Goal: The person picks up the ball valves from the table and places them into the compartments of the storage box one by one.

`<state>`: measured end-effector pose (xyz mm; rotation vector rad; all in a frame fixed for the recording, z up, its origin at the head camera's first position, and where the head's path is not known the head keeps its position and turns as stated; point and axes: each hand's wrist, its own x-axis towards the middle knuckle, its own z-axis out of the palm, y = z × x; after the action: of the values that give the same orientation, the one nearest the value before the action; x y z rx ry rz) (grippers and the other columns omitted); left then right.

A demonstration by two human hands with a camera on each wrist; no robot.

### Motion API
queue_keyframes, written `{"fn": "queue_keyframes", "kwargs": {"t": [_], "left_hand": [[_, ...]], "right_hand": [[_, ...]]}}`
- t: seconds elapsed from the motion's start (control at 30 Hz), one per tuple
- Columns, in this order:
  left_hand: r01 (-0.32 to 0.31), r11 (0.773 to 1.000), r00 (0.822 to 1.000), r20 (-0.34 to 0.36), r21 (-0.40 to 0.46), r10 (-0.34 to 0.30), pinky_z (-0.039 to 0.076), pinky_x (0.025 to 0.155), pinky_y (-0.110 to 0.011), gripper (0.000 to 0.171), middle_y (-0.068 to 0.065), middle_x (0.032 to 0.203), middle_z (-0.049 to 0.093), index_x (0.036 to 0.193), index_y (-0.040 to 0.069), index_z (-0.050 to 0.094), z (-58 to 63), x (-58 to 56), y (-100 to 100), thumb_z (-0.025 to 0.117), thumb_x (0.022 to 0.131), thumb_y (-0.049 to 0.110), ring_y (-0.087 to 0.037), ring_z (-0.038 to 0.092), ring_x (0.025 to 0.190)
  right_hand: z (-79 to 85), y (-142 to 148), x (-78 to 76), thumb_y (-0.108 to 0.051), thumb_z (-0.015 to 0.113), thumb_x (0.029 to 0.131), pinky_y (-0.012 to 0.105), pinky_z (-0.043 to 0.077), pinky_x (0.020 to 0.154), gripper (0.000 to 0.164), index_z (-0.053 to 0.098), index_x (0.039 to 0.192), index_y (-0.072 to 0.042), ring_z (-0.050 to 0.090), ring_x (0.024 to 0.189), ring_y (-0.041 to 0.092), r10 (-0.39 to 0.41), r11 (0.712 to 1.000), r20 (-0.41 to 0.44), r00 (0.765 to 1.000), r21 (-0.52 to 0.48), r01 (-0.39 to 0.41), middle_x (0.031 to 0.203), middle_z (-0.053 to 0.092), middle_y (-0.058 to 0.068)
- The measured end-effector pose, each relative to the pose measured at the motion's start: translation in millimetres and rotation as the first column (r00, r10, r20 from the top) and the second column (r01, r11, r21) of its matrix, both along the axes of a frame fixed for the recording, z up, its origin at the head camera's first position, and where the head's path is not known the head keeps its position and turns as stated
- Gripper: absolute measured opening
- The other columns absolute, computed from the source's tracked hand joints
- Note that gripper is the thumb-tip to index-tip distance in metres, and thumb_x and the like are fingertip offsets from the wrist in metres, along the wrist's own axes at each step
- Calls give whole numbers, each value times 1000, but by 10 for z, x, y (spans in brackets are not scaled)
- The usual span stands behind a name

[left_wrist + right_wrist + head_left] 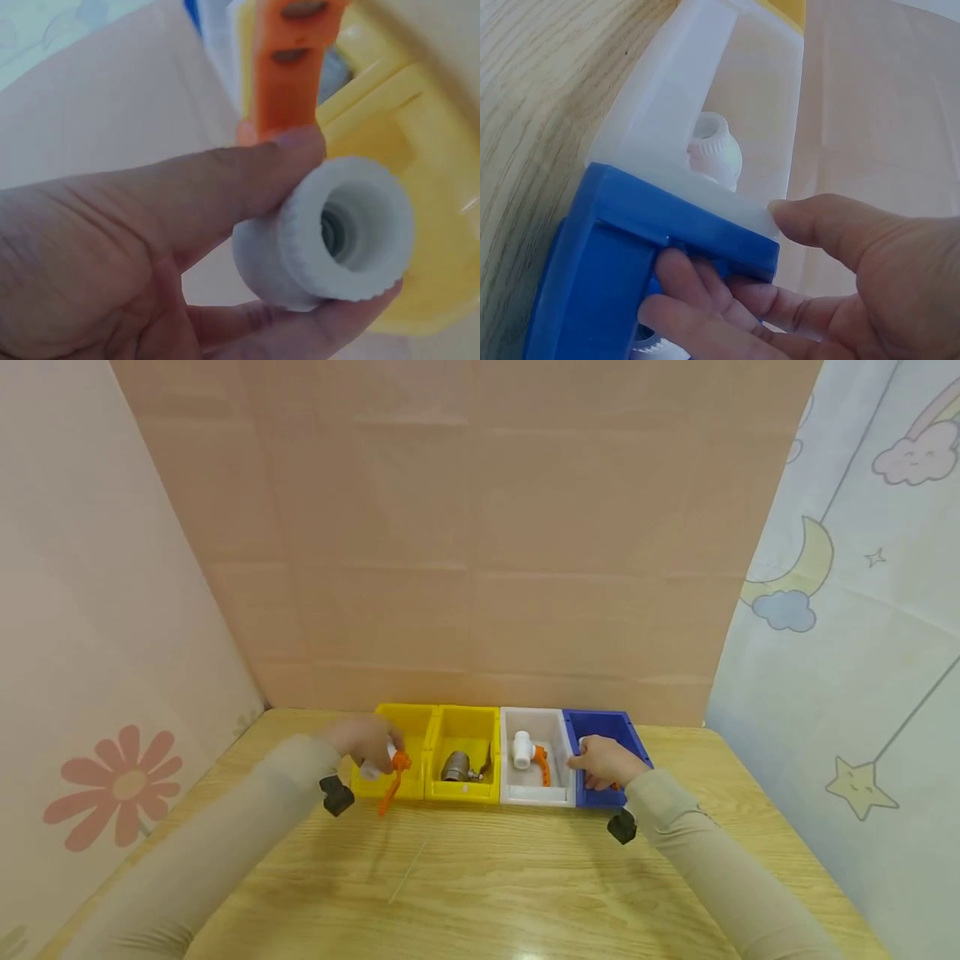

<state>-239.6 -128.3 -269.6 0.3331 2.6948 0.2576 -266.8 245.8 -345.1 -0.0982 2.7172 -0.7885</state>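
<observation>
A white plastic ball valve (289,259) with an orange lever is gripped between the thumb and fingers of my left hand (363,741). It is over the leftmost yellow bin (412,785), its open end facing the left wrist camera. My right hand (611,762) is at the blue bin (636,742). In the right wrist view its thumb presses on the white bin's wall (727,202), while its curled fingers reach inside the blue bin, pinching the adjoining walls. Below those fingers lies a partly hidden white valve (660,350).
The second yellow bin (489,720) contains a metal valve (455,767). Inside the white bin (551,793) lies a white valve (522,750) with an orange lever. The bins stand in a row on the wooden table (487,868), against a backdrop (465,568).
</observation>
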Motion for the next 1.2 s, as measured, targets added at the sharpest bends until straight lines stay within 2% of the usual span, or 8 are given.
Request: {"fn": "queue_keyframes", "kwargs": {"t": [0.1,0.23,0.37,0.5,0.67,0.87,1.03,1.2], "left_hand": [[-34,999,999,22,18,33,55,75,-32,40,-7,112,63,123,16,64,157,-121,12,72,84,13,-18,63,83],[-50,998,999,-14,25,50,54,77,-33,40,-10,124,61,125,16,64,332,-255,50,71,86,12,-20,62,87],[-83,995,994,-67,61,87,51,73,-31,38,-12,133,57,124,16,64,418,-378,87,67,87,7,-24,56,97],[-116,985,987,-98,124,128,49,71,-31,34,-13,133,58,119,14,68,432,-471,123,65,88,2,-27,52,100],[-97,988,979,-168,120,117,50,73,-31,28,-11,125,63,109,13,73,361,-588,163,67,86,0,-25,53,96],[-80,991,963,-246,111,105,56,82,-34,23,-12,110,68,104,5,73,142,-703,181,72,82,-4,-26,59,97],[-114,987,958,-251,111,139,56,81,-35,21,-12,106,67,103,3,71,-37,-724,176,69,84,-5,-26,61,94],[-134,990,950,-279,35,139,55,86,-39,21,-12,106,68,104,4,71,-98,-722,212,71,84,-1,-28,62,98]], "right_hand": [[-1,-1,7,-24,60,96,33,57,61,24,50,92,-2,66,66,22,0,1000,3,1000,4,0,79,65,15],[0,14,9,-24,60,96,33,57,61,26,50,93,-1,67,67,24,14,1000,17,1000,-9,-14,79,65,16],[28,16,21,-25,60,96,32,57,61,27,49,92,0,66,66,23,27,999,37,999,-23,-27,78,64,15],[32,4,32,-23,59,96,32,57,62,25,49,92,-1,66,64,21,9,1000,41,999,-26,-8,78,65,14],[9,16,34,-24,59,96,33,57,62,24,50,93,-2,66,64,21,6,1000,22,1000,-18,-6,80,66,15],[27,11,51,-25,59,97,33,57,62,25,50,94,-2,65,64,22,6,1000,18,1000,-17,-6,81,65,15],[7,-4,51,-25,60,96,33,58,64,25,51,95,-1,67,67,22,0,1000,32,999,-14,1,82,65,15],[8,-5,67,-23,60,96,33,58,63,24,50,94,-1,67,66,22,-3,1000,29,1000,-25,4,80,66,16]]}}
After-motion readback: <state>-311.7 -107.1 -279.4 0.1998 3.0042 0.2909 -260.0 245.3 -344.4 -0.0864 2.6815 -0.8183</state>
